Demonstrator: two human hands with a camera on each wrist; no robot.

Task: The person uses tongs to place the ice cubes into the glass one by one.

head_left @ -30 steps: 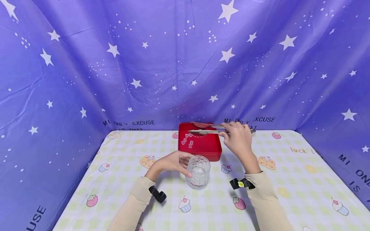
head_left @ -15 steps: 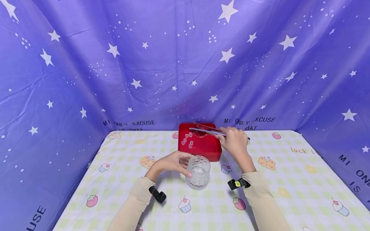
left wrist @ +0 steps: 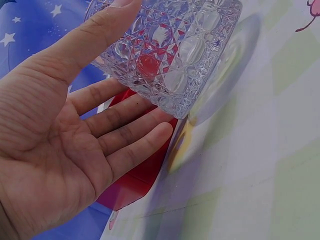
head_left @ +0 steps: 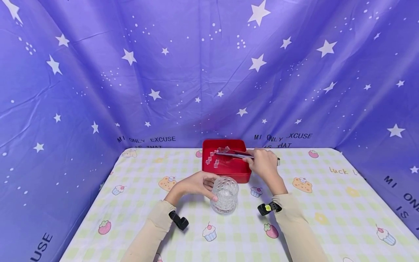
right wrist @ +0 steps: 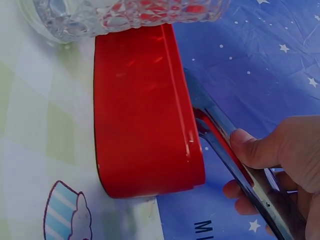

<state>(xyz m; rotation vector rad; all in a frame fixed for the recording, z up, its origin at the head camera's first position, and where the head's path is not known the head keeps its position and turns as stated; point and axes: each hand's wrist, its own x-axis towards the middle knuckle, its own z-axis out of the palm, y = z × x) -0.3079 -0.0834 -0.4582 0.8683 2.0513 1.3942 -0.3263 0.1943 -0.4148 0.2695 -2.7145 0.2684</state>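
Note:
In the head view a patterned clear glass stands upright on the tablecloth. My left hand holds its left side, the thumb in front and the fingers reaching behind, as the left wrist view also shows. Just beyond the glass lies a red tray with several small clear cubes, mostly on its left side. Metal tongs are gripped by my right hand at the tray's right edge. Their tips reach low into the tray near a clear cube. Whether they touch one I cannot tell.
A checked tablecloth with cupcakes, bears and strawberries covers the table. Behind and on both sides hangs a purple-blue curtain with white stars. Each wrist wears a black strap.
My right hand has lowered the tongs toward me, into the tray, and their arms have come closer together. The left hand and the glass have stayed put.

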